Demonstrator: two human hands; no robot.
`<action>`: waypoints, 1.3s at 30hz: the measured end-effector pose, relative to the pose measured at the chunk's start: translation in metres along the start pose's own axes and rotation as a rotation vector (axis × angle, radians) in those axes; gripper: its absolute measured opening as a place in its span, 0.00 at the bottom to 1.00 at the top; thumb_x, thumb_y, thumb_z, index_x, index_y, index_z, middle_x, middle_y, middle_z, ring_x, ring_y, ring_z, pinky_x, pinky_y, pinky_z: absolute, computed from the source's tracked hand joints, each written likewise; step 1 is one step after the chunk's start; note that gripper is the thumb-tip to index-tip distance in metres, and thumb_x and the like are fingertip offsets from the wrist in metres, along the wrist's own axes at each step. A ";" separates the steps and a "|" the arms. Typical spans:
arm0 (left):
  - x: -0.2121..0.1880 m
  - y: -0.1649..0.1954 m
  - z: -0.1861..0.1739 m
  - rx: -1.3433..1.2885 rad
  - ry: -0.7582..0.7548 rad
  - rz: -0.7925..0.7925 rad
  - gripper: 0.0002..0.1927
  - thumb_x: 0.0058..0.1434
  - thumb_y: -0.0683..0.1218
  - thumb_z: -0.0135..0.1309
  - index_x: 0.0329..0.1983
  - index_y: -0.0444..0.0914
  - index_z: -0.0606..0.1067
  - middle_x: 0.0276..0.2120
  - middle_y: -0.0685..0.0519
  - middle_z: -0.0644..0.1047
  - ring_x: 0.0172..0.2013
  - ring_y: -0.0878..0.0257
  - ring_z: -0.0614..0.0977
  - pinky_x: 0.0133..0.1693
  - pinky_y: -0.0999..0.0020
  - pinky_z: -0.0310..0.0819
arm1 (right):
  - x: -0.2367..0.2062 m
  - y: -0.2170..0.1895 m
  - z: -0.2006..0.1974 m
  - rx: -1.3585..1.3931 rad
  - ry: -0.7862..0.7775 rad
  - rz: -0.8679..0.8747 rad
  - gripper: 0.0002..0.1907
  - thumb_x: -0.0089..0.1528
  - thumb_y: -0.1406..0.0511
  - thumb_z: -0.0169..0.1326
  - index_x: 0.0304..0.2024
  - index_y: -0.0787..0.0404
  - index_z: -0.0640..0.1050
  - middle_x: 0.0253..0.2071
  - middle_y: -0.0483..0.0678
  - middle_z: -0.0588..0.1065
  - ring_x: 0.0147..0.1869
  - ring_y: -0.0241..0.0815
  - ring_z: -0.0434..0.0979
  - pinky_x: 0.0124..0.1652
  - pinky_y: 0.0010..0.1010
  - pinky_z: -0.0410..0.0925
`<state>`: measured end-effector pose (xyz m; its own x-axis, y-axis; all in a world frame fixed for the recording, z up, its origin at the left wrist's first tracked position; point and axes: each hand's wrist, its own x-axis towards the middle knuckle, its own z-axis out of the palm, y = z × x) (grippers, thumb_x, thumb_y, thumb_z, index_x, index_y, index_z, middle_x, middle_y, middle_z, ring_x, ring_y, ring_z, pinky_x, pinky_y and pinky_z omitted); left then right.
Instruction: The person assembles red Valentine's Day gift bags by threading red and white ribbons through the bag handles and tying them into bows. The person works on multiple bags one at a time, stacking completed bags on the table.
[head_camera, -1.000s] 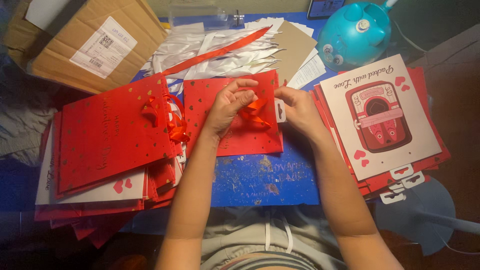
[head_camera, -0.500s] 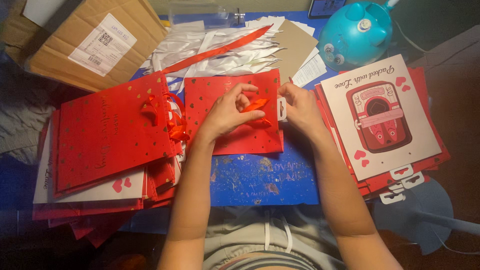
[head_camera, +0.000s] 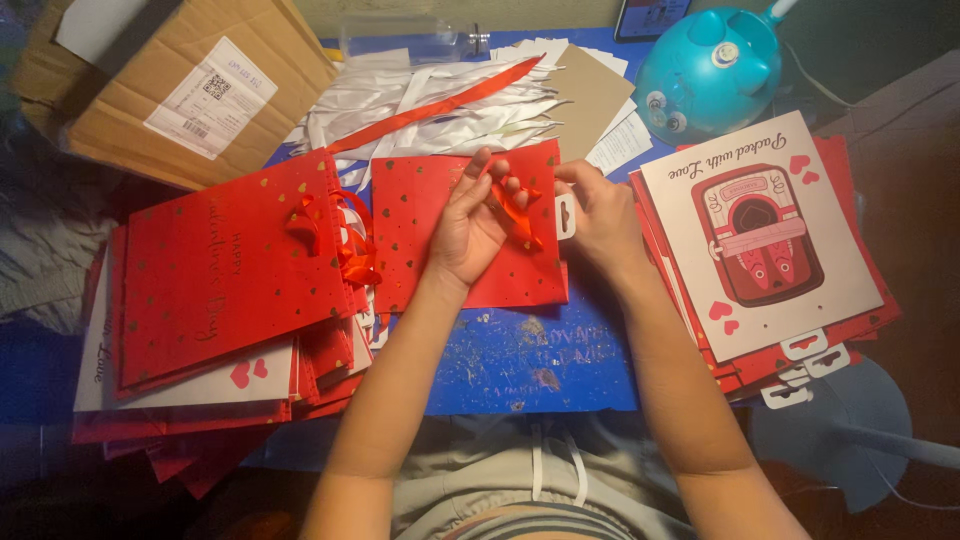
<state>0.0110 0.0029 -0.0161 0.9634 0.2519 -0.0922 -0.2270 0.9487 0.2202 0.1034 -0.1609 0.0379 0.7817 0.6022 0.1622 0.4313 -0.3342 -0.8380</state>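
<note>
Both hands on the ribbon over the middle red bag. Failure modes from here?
1. The left hand and right hand pinch the red ribbon close together; a hard pull may tear the red gift bag at its handle.
2. The finished stack leans unevenly toward the blue table edge; an elbow nudge might slide it off.

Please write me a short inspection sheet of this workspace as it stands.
Surface: blue table, paint scratched.
Job's things: flat red gift bag with gold hearts; red ribbon bow on it.
Clutter: stack of red bags on the left; stack of printed bags on the right; white strips; cardboard box.
Grips: left hand and right hand both pinch the bow.
Cables: nothing seen.
Surroundings: blue round device.
</note>
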 end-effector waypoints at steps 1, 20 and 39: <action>0.001 0.000 -0.003 0.000 0.002 0.000 0.17 0.72 0.38 0.48 0.62 0.42 0.69 0.51 0.51 0.76 0.50 0.60 0.81 0.56 0.61 0.78 | 0.000 -0.001 0.000 0.025 -0.010 -0.096 0.13 0.67 0.62 0.56 0.49 0.65 0.78 0.40 0.58 0.81 0.45 0.45 0.84 0.43 0.35 0.73; 0.000 0.003 -0.003 0.256 0.107 -0.241 0.17 0.71 0.42 0.48 0.63 0.42 0.69 0.43 0.53 0.78 0.26 0.73 0.73 0.27 0.81 0.69 | 0.004 0.025 0.005 0.104 0.065 -0.010 0.10 0.69 0.69 0.50 0.52 0.66 0.77 0.40 0.50 0.82 0.42 0.39 0.84 0.41 0.29 0.73; -0.003 -0.006 0.002 0.455 0.107 -0.251 0.15 0.70 0.44 0.49 0.58 0.37 0.71 0.35 0.53 0.77 0.34 0.67 0.80 0.37 0.74 0.75 | 0.006 0.037 0.005 0.271 -0.069 0.080 0.09 0.69 0.67 0.53 0.50 0.66 0.76 0.40 0.45 0.79 0.43 0.29 0.77 0.41 0.23 0.70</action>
<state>0.0099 -0.0039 -0.0150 0.9546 0.0685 -0.2899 0.1166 0.8096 0.5753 0.1220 -0.1661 0.0055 0.7719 0.6328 0.0618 0.2264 -0.1827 -0.9568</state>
